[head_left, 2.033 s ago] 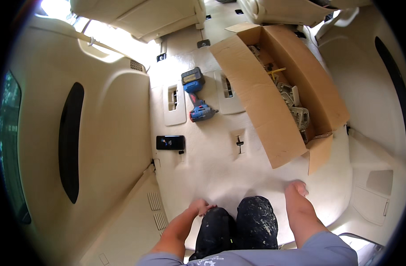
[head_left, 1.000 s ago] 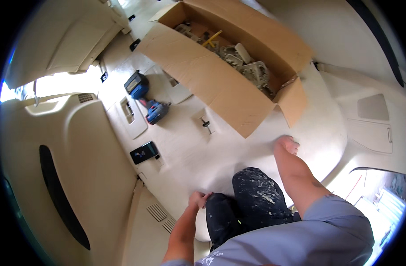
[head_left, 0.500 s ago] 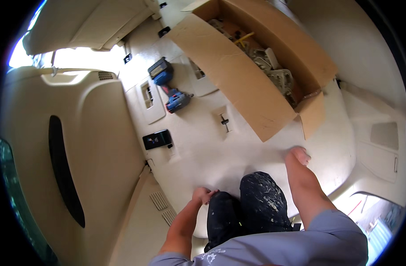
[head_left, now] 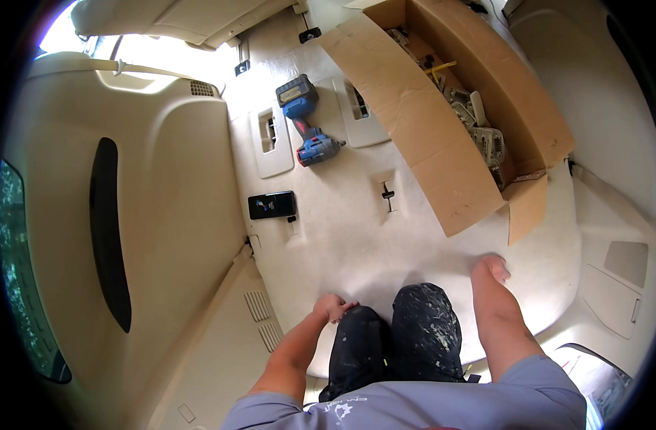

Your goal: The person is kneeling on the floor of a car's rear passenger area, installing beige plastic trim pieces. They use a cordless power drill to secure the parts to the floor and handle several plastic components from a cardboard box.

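Note:
My left hand (head_left: pixel 336 308) rests on the beige carpeted floor (head_left: pixel 335 258) beside my left knee. Its visible fingers stretch toward the knee, and nothing is in them. Further right, my right hand (head_left: pixel 496 268) presses on the same floor with its fingers curled in, holding nothing that shows. Just beyond it is the low flap of a long open cardboard box (head_left: pixel 432 129). Inside the box lie several grey-beige molded parts (head_left: pixel 486 136) and a yellow stick-like piece (head_left: pixel 441 67). My dark, paint-spattered trouser knees (head_left: pixel 426 322) are between the two hands.
A blue cordless impact driver (head_left: pixel 315 147) lies ahead on the left, near recessed floor latches (head_left: pixel 272 137). Closer is a black phone (head_left: pixel 272 205). Beige vehicle side panels (head_left: pixel 177 193) rise on both sides. A black hook (head_left: pixel 388 194) sits in a floor recess.
My view has turned and shifted, so the box, driver and phone appear further right in the picture. Both hands stay planted on the floor, and nothing has been picked up.

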Action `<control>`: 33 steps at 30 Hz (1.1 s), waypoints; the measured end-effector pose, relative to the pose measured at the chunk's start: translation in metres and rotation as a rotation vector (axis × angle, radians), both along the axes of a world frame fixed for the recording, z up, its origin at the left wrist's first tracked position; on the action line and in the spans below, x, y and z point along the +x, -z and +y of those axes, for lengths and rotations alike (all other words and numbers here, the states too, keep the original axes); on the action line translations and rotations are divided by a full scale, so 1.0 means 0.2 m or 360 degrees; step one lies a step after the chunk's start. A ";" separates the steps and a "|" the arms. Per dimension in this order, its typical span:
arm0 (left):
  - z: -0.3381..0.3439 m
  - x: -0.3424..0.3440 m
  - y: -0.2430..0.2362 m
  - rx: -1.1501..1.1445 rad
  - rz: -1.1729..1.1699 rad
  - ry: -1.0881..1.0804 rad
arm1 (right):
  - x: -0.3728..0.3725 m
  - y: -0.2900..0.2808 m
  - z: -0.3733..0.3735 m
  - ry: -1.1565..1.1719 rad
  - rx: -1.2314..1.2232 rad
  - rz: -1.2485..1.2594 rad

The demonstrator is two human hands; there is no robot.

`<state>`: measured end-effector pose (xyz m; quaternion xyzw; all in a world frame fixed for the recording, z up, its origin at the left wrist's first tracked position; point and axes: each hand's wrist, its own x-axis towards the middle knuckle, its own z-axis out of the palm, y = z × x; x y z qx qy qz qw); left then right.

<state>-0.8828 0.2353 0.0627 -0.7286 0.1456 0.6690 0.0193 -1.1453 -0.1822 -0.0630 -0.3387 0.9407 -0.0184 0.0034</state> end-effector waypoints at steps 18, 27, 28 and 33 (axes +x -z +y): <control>0.01 -0.02 0.05 0.0017 -0.0117 0.0120 | 0.06 -0.14 -0.01 0.0318 -0.0101 0.0245; 0.03 -0.03 0.06 0.0009 -0.0118 0.0055 | 0.08 -0.16 0.00 0.0400 -0.0109 0.0298; 0.04 -0.03 0.07 0.0009 -0.0118 0.0057 | 0.08 -0.16 0.01 0.0400 -0.0101 0.0300; -0.04 -0.01 0.04 0.0079 -0.0049 0.0032 | 0.06 -0.17 0.02 0.0403 -0.0088 0.0314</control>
